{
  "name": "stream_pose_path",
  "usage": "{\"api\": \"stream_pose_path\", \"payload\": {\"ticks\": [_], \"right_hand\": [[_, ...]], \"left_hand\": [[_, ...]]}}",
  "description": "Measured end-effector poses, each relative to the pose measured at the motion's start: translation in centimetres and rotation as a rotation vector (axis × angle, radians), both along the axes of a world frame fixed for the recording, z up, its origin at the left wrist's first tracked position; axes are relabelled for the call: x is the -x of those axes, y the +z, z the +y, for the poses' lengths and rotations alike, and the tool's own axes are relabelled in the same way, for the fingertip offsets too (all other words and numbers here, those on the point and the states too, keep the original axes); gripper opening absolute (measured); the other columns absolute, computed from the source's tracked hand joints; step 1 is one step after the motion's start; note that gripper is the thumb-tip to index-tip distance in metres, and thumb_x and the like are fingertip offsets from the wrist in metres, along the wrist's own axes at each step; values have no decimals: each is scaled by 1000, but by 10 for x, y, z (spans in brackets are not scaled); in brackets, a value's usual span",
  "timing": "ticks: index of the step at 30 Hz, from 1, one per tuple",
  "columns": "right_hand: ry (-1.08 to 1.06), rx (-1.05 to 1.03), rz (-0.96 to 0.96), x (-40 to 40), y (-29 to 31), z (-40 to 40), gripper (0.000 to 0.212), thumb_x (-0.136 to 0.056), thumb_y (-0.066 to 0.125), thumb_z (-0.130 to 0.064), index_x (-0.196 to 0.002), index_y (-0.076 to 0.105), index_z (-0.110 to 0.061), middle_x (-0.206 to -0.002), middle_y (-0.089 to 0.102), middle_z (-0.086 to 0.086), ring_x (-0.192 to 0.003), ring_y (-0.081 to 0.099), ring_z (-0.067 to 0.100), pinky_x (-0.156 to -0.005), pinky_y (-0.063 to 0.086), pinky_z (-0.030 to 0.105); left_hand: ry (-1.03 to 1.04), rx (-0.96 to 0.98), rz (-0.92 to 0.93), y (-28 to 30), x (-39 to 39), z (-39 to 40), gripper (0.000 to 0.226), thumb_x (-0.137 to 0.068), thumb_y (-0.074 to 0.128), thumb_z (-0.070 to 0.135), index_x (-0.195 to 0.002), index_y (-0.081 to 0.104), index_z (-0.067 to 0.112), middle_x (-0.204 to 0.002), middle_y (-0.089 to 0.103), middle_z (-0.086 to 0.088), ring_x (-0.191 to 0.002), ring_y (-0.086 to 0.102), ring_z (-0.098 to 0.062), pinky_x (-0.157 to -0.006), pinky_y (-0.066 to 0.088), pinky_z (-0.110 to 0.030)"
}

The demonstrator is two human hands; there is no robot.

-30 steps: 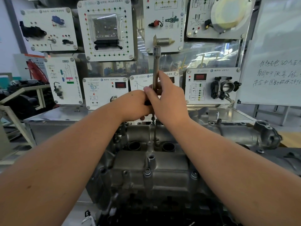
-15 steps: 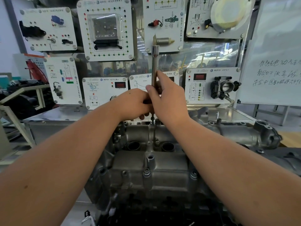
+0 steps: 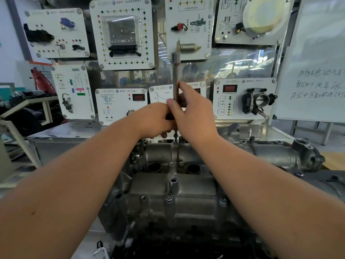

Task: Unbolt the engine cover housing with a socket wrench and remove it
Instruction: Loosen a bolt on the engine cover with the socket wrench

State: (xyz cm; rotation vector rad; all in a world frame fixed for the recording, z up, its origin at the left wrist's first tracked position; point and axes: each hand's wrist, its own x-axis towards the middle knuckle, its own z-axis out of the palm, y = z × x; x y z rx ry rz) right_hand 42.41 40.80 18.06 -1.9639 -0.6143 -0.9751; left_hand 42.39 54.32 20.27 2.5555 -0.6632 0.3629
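The grey cast engine cover housing (image 3: 183, 199) lies in front of me, with bolts along its edges and two round wells near its far side. A metal socket wrench (image 3: 175, 75) stands upright over a bolt at the housing's far edge, its thin lower shaft reaching down to the bolt (image 3: 175, 140). My left hand (image 3: 155, 120) grips the lower part of the wrench. My right hand (image 3: 194, 113) holds the shaft just above it, fingers pinched round the metal. Both hands hide the wrench's middle.
Behind the engine stands a wall of white training panels (image 3: 121, 34) with sensors and a throttle body (image 3: 259, 101). A whiteboard (image 3: 317, 71) with writing is at the right. A steel bench top (image 3: 61, 129) runs behind the housing.
The wrench has swung slightly from leaning right to nearly upright, and my right hand has shifted its fingers a little higher on the shaft. My left hand stays in place.
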Motion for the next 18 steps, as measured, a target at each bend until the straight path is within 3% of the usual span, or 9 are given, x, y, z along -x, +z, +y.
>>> {"api": "stream_pose_path", "payload": {"ticks": [3, 7, 9, 12, 15, 18], "right_hand": [[-10, 9, 9, 0, 2, 0, 37, -101, 54, -20, -137, 54, -11, -100, 71, 5, -93, 64, 24, -84, 49, 35], [28, 5, 67, 0, 1, -2, 55, -104, 48, -19, -155, 29, -20, -93, 72, 8, -85, 67, 25, -78, 54, 42], [38, 8, 66, 1, 0, -1, 60, -104, 49, -21, -157, 24, -21, -98, 73, 8, -86, 68, 24, -79, 55, 41], [46, -26, 35, 1, 0, 0, 48, -99, 60, -26, -144, 45, -18, -105, 71, 2, -97, 66, 19, -86, 51, 32], [4, -10, -9, -1, 0, 0, 25, -99, 60, -21, -121, 58, -10, -84, 63, -4, -81, 59, 16, -74, 45, 26], [-20, 12, 43, -2, 2, 0, 38, -102, 53, -23, -139, 50, -11, -83, 66, -2, -82, 62, 20, -72, 45, 27]], "left_hand": [[-7, 20, -4, 0, 0, -1, 27, -93, 59, 21, -75, 60, 41, -70, 67, 33, -68, 71, -5, -54, 46, -9], [-29, 38, 47, 0, 1, -1, 28, -98, 54, 18, -82, 61, 41, -72, 67, 35, -68, 73, -6, -66, 54, -18], [-24, 27, 36, 0, 1, -1, 30, -98, 54, 15, -81, 61, 39, -70, 66, 36, -65, 72, -5, -62, 52, -12], [-3, 4, 4, 0, 2, -1, 31, -94, 57, 15, -74, 60, 39, -65, 65, 34, -64, 70, -3, -53, 46, -7], [14, 10, -7, -1, 0, -2, 28, -94, 59, 18, -74, 61, 38, -67, 71, 17, -64, 70, -5, -50, 45, -7], [11, 50, 18, 0, 1, -2, 31, -97, 54, 16, -75, 60, 38, -68, 70, 22, -65, 72, -6, -51, 44, -6]]}}
